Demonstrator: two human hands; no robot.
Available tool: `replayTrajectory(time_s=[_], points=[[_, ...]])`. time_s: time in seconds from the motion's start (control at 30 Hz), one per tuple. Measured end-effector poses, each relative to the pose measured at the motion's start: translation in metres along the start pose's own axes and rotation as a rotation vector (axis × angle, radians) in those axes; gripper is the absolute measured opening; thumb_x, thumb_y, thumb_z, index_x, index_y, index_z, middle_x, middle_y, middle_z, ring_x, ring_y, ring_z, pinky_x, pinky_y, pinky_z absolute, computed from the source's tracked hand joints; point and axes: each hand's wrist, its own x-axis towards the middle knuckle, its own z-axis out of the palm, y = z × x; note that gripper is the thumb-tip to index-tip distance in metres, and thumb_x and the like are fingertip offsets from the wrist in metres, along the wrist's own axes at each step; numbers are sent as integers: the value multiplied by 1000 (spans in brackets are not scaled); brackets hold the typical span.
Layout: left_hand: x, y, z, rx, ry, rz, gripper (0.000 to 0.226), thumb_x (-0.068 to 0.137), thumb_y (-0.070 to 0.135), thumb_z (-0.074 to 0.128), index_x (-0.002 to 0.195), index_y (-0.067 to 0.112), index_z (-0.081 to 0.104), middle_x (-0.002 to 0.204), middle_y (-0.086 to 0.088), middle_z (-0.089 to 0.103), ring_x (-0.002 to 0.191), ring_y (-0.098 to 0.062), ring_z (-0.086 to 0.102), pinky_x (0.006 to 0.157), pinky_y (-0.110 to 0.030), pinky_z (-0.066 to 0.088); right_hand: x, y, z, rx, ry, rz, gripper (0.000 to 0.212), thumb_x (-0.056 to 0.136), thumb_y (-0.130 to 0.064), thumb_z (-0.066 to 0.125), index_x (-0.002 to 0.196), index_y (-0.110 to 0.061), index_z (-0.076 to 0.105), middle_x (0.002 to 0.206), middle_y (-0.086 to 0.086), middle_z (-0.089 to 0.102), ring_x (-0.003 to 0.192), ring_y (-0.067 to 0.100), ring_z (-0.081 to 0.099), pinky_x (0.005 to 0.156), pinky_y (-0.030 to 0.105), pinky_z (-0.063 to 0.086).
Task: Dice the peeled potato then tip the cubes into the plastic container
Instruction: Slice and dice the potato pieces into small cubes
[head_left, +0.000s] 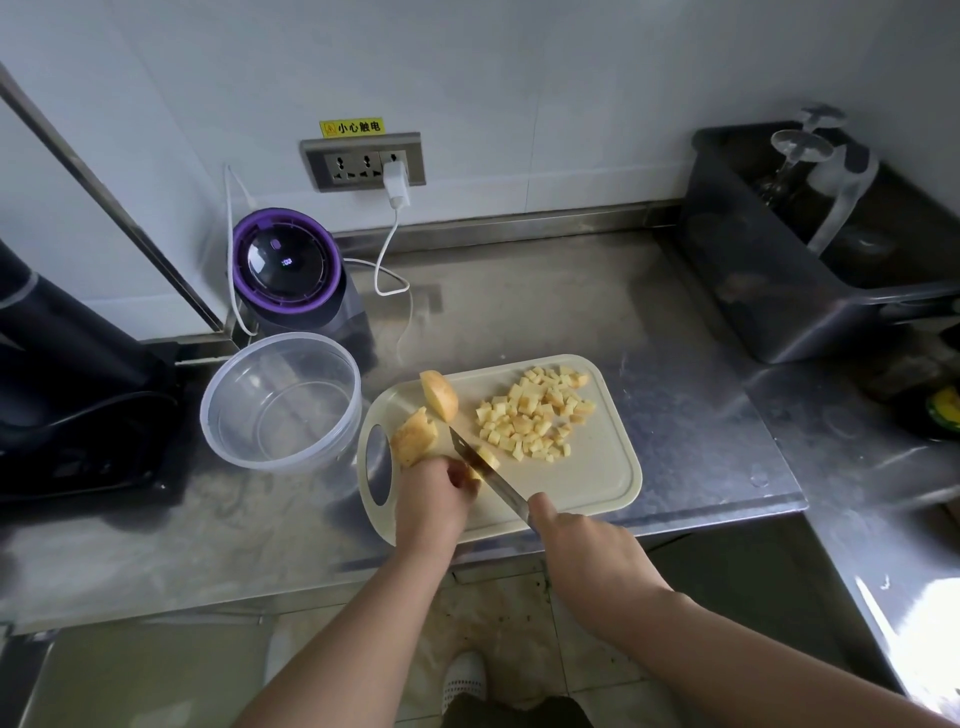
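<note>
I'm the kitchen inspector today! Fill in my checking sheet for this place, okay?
Surface: steel counter, stained; cutting board on it.
Job's things: potato cubes piled on board; uncut potato chunks beside them; plastic container empty.
Clutter: purple-ringed appliance, black appliance.
Hands: left hand holds a potato piece; right hand grips the knife.
Cables: white cable from wall charger, loose on counter.
Surroundings: grey tub with glasses, tiled floor.

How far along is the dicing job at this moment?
Done: a pile of cubes lies on the cutting board. In hand: the right hand works the knife through a piece the left hand holds. Left: two bigger potato chunks uncut, and the plastic container holds no cubes.
</note>
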Motion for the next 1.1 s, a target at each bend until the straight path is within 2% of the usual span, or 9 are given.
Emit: replayTrajectory(time_s=[0.13,0.37,0.53,0.9,0.97,1.1], points=[[0,-2,2,27,25,19,9,85,28,69,87,20,73,85,8,69,84,-13,63,73,-26,46,1,0,2,-15,19,-1,45,92,4,45,129,-17,30,76,-1,48,67,18,55,56,29,44],[1,-1,3,41,45,24,9,85,28,68,88,20,72,86,7,69,84,-13,63,72,-24,45,2,-3,3,-5,40,-1,46,94,3,45,132,-17,29,95,4,62,74,19,62,62,29,48],[1,-2,3,37,51,34,10,85,26,68,92,20,72,90,7,69,87,-13,64,75,-24,46,2,-4,3,0,44,4,47,94,2,44,134,-17,28,83,0,50,63,17,50,52,23,36],[1,1,3,75,38,22,9,87,25,66,93,19,69,88,5,68,85,-16,63,74,-28,49,3,-5,2,19,9,10,52,93,5,45,137,-15,26,91,4,59,81,20,65,65,30,50],[1,2,3,90,36,6,9,87,25,65,93,19,68,88,4,68,84,-18,63,75,-32,51,4,-5,2,19,4,8,55,94,5,46,140,-16,23,93,5,60,78,19,63,63,28,49],[2,3,2,110,35,-3,17,87,29,63,100,19,69,92,5,68,86,-18,63,79,-35,54,6,-6,4,12,-19,12,57,95,4,46,142,-15,22,85,2,51,67,14,53,55,23,40]])
